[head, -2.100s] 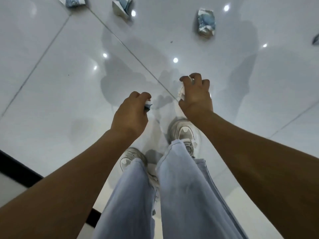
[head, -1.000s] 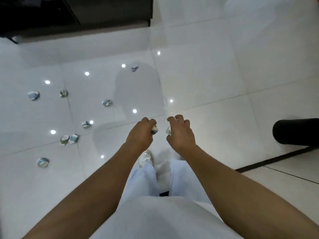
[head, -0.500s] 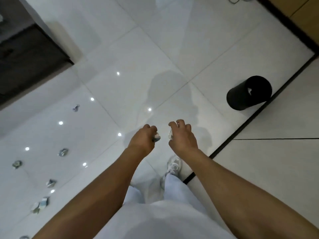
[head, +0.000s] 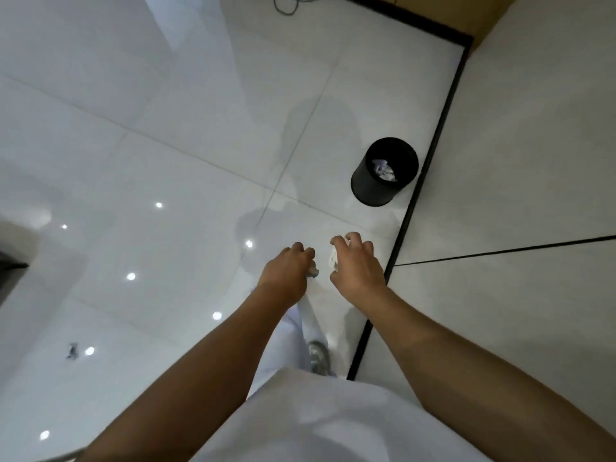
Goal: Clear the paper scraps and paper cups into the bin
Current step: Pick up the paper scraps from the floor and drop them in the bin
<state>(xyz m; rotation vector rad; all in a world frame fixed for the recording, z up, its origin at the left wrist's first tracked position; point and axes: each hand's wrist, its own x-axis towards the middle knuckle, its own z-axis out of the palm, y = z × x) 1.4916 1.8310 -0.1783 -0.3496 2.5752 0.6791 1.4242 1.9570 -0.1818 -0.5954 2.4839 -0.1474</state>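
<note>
A black round bin (head: 370, 186) stands on the white tiled floor ahead and to the right, with crumpled paper (head: 384, 170) inside it. My left hand (head: 285, 273) grips a small crumpled paper scrap (head: 313, 271), of which only an edge shows. My right hand (head: 356, 266) holds a crushed white paper cup (head: 333, 258), mostly hidden by the fingers. Both hands are held out in front of me, close together, well short of the bin. One scrap (head: 71, 350) lies on the floor at the lower left.
A black strip (head: 430, 158) runs along the floor just right of the bin, with matte tiles beyond it. A cable (head: 290, 3) lies at the top. A dark edge (head: 10, 265) shows at the far left. My shoe (head: 318, 356) is below my hands.
The view has swung right, away from the scattered scraps and cups. The bin has come closer and now shows its inside. Both hands keep hold of their pieces.
</note>
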